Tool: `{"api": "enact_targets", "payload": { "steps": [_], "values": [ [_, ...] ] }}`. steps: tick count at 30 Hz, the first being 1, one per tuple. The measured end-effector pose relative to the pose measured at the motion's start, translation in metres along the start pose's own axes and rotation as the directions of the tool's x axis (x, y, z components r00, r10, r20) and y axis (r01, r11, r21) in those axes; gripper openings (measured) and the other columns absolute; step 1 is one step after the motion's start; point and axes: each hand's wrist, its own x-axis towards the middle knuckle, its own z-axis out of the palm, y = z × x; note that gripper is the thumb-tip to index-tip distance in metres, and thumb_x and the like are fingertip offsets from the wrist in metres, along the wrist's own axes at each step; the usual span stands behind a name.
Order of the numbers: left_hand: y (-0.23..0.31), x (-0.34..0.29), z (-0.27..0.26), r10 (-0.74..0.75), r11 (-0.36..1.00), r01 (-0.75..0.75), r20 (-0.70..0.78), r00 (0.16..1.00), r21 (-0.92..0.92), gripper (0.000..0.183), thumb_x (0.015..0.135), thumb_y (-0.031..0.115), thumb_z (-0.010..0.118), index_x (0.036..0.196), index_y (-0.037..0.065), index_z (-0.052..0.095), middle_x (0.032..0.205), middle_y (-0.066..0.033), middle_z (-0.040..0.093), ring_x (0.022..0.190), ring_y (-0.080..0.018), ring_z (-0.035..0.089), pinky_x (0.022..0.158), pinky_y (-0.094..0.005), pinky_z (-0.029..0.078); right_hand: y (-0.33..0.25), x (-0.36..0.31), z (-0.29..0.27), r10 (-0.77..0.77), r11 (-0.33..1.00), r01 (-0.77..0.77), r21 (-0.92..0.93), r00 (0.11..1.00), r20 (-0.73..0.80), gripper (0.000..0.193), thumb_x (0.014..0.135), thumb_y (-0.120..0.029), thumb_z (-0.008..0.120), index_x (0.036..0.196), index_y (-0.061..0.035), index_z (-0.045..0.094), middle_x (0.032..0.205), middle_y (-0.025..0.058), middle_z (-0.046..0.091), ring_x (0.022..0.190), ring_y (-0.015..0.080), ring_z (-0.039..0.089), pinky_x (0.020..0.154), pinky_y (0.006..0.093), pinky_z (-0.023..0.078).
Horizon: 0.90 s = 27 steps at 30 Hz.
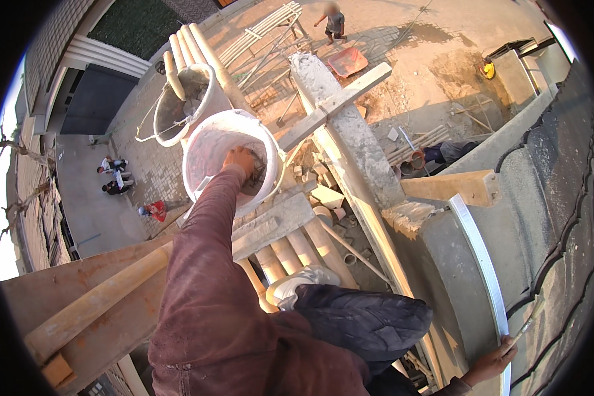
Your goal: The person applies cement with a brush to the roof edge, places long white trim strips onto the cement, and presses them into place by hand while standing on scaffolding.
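Note:
My left hand reaches down into a whitish bucket, over a grey, lumpy mix. Its fingertips are hard to make out there. Behind it stands a second pale bucket with a wire handle and grey residue inside. At the lower right, my right hand is closed around a slim hand tool with a pale, narrow end. Its fingers also lie against a long silvery metal straightedge, which leans along a grey rendered wall edge. Whether they grip that strip too, I cannot tell.
Bamboo poles and a plank form a high platform under my dark-clad leg. A rough concrete beam and a timber crosspiece lie ahead. Far below are people, a red wheelbarrow and rubble.

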Motion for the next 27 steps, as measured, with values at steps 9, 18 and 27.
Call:
{"api": "enact_targets", "payload": {
  "steps": [9, 18, 27],
  "values": [
    [0.000, 0.011, -0.002, -0.023, 0.988, 0.072, 0.326, 0.945, -0.139, 0.042, 0.097, 0.020, 0.058, 0.137, 0.025, 0.067, 0.161, -0.0077, 0.040, 0.152, -0.0299, 0.032, 0.119, -0.0490, 0.033, 0.001, -0.001, 0.002, 0.024, 0.999, -0.023, 0.034, 1.000, -0.015, 0.040, 0.110, -0.036, 0.047, 0.104, -0.0010, 0.067, 0.098, 0.0129, 0.072, 0.094, 0.0252, 0.067, 0.086, 0.0376, 0.050],
    [-0.034, 0.054, 0.065, -0.182, 0.799, 0.193, 0.076, 0.980, -0.570, 0.038, 0.096, 0.015, 0.050, 0.125, 0.005, 0.072, 0.132, -0.0246, 0.065, 0.120, -0.0385, 0.065, 0.108, -0.0420, 0.048, -0.011, 0.001, -0.002, 0.051, 0.998, -0.051, -0.041, 0.999, 0.008, 0.041, 0.110, -0.039, 0.048, 0.104, -0.0030, 0.067, 0.097, 0.0127, 0.071, 0.093, 0.0263, 0.067, 0.085, 0.0384, 0.050],
    [0.000, 0.029, 0.044, -0.262, 0.895, 0.152, -0.219, 0.940, -0.419, 0.035, 0.095, 0.019, 0.052, 0.119, 0.006, 0.074, 0.136, -0.0183, 0.063, 0.131, -0.0345, 0.056, 0.115, -0.0490, 0.034, -0.010, 0.001, -0.002, -0.010, 0.999, 0.010, -0.048, 1.000, -0.005, 0.039, 0.110, -0.036, 0.047, 0.104, -0.0032, 0.067, 0.096, 0.0134, 0.071, 0.093, 0.0277, 0.067, 0.085, 0.0392, 0.050]
  ]
}}
